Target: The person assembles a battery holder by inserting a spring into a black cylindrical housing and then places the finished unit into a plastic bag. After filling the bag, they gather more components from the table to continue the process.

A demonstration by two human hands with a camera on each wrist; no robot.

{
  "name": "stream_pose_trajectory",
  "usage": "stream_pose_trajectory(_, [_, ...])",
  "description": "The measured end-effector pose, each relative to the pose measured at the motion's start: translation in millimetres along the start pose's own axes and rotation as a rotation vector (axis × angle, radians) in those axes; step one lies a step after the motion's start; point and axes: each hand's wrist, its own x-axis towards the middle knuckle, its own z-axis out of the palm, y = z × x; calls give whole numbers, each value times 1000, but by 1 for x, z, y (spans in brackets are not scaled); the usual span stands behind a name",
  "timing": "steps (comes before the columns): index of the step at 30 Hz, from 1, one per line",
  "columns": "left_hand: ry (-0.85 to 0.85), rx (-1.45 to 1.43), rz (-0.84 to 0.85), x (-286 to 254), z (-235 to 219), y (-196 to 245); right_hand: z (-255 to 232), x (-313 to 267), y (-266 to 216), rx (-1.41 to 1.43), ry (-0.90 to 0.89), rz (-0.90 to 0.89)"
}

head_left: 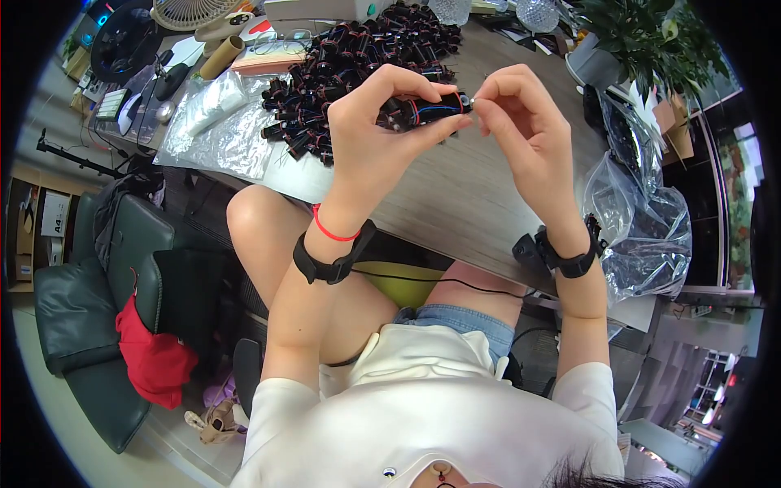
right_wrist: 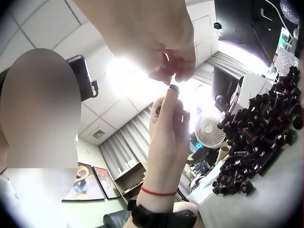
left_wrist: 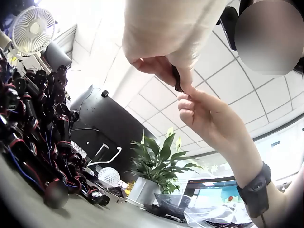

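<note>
My left hand [head_left: 370,134] holds a black cylindrical part [head_left: 439,109] between thumb and fingers, up over the table. A blue wire runs along its side, and red shows near its ends. At its right end, the thumb and index finger of my right hand [head_left: 533,122] pinch a tiny pale piece, mostly hidden by the fingertips. Both wrist views show the hands meeting at that end: the left hand [right_wrist: 168,123] lies below the right hand [right_wrist: 166,52] in the right wrist view. A heap of similar black parts [head_left: 358,49] with red and blue wires lies just beyond the left hand.
Clear plastic bags [head_left: 215,122] lie left of the heap, near a cardboard tube [head_left: 221,57] and glasses [head_left: 281,42]. A white fan [left_wrist: 33,29] stands farther back. At right are a potted plant [head_left: 598,61] and crumpled plastic [head_left: 651,236]. A thin cable [head_left: 464,285] crosses the lap.
</note>
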Motion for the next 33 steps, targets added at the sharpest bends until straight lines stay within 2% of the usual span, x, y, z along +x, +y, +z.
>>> stream_pose_trajectory(2, [-46,121,66,1,-3,0,-3,1,-4,-372,-29,-204])
stream_pose_trajectory(6, [-97,242,160,4,-6,0,-9,0,-17,-557,-73,-193])
stream_pose_trajectory(11, [-111,222,140,3,-6,0,-10,2,-11,-546,-104,-236])
stream_pose_trajectory(15, [-32,99,91,1,0,-5,-8,3,1,-382,-77,-217])
stream_pose_trajectory(18, [21,48,51,1,0,-3,-1,1,2,-188,-27,-16])
stream_pose_trajectory(22, [15,113,86,0,0,-3,5,-2,-2,-270,19,-130])
stream_pose_trajectory(26, [30,124,108,0,1,-3,7,-4,-2,-151,6,-68])
stream_pose_trajectory(31, [28,149,115,0,0,-5,5,-3,1,-190,-8,-64])
stream_pose_trajectory(33, [23,174,153,0,0,-5,3,-3,-1,-388,0,-184])
